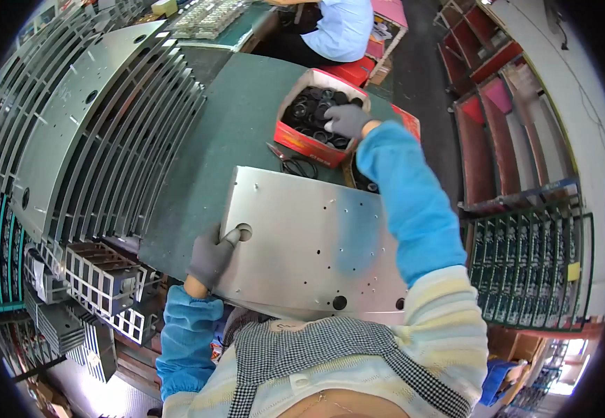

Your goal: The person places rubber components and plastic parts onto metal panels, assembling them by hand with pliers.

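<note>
A flat silver metal panel (288, 230) with round holes and small studs lies in front of me on the green table. My left hand (213, 258), in a grey glove, is closed on the panel's left edge, its thumb beside a round hole. My right hand (347, 120), also gloved, reaches over the right side of a red and white cardboard box (309, 150). Black ring-shaped parts (309, 111), looking like rubber grommets, fill this box. The right fingers are bent together among the rings; what they hold is hidden.
Dark-handled scissors (295, 165) lie between box and panel. A round container (361, 177) sits partly under my right arm. Many metal panels (72, 132) stand in a row at left. A person (337, 31) sits beyond the table. Racks of circuit boards (525, 268) stand at right.
</note>
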A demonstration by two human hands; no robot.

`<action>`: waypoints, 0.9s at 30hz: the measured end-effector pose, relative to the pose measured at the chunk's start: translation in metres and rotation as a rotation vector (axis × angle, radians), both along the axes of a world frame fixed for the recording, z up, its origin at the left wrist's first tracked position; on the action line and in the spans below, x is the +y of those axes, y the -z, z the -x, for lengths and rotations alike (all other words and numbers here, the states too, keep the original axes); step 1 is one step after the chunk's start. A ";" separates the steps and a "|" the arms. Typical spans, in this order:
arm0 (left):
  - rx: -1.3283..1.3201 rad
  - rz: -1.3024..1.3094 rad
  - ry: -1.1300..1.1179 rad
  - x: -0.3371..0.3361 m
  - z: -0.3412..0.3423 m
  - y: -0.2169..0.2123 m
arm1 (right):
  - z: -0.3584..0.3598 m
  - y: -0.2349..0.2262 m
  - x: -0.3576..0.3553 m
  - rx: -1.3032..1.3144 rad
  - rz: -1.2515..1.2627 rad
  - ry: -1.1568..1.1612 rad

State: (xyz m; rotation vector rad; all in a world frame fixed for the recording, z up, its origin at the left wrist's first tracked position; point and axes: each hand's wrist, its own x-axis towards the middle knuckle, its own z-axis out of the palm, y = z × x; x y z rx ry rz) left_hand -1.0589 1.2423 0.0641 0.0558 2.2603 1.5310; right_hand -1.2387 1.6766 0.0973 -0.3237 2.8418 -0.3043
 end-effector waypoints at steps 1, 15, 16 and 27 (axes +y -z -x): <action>0.041 0.055 0.016 0.001 0.001 0.001 | 0.000 0.032 -0.015 0.023 0.033 0.118; 0.092 0.210 0.031 -0.012 0.004 0.008 | 0.030 0.133 0.010 0.049 0.144 -0.034; -0.018 0.161 0.043 -0.009 0.003 -0.006 | 0.033 0.123 0.006 -0.087 0.093 -0.088; -0.017 0.130 0.064 -0.003 0.002 -0.033 | -0.037 -0.016 -0.079 0.387 0.565 -0.030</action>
